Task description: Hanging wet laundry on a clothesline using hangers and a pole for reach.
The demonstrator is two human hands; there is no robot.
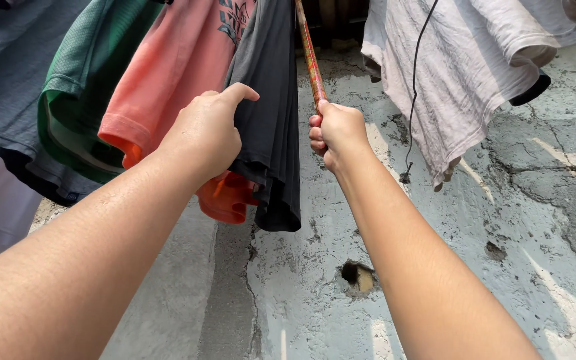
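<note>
Between both hands: hanging laundry.
Left hand (203,137) fingers pinch the black shirt (269,113); right hand (337,133) fingers wrap the stick (309,57).

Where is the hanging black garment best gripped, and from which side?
Grip the black garment at its free hem, probably from below left, where the left hand already pinches it. The patterned stick in the right hand crowds its right edge.

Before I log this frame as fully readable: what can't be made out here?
Head view:
- Top of the stick: cut by the upper edge.
- What the garments hang from: above the frame.
- Left hand fingertips: hidden behind the black garment.
- Cord upper end: cut off.
</note>
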